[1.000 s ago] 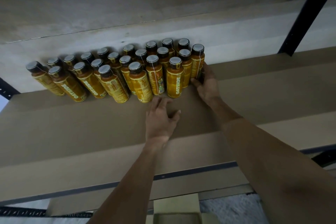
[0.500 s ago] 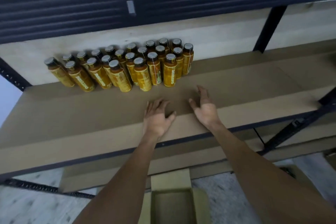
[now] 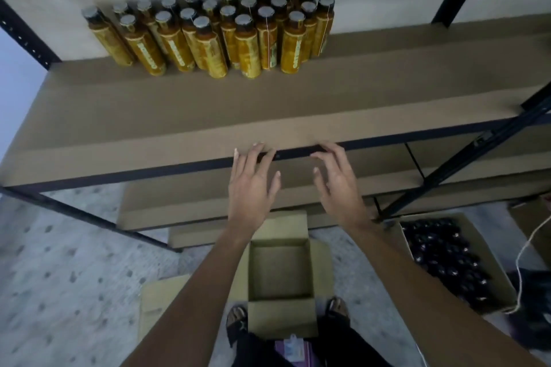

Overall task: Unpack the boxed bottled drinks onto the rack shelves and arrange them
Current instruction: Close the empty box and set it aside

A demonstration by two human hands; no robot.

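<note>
Left hand (image 3: 253, 188) and right hand (image 3: 337, 188) hover empty, fingers spread. The bottles (image 3: 208, 48) beyond them seem rigid, slick, fairly heavy; grip mid-body.

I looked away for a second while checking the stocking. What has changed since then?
The right hand came off the end bottle and drew back to the front edge of the shelf. The left hand slid back there too. Both are open and hold nothing. The bottles stayed grouped at the back.
</note>
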